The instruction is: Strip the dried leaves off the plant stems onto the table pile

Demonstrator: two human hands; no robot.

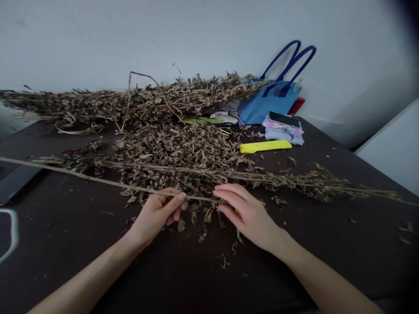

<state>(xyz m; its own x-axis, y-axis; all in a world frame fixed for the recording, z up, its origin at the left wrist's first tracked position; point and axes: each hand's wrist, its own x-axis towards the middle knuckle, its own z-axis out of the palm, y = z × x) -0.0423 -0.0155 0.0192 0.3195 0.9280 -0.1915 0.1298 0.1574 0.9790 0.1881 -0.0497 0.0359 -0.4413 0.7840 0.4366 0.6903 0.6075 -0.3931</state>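
both hands (155,213) (248,213) are at a dry stem (111,181).

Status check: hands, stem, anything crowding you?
Left hand pinching stem. Right hand at stem's near-right end, grip unclear. Leaf pile close beyond hands.

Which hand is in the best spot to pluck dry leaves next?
Probably the right hand: its thumb and fingers are spread apart beside the stem, with dry leaves close below its fingertips. The left hand looks busier, pinching a bare part of the stem between thumb and fingers.
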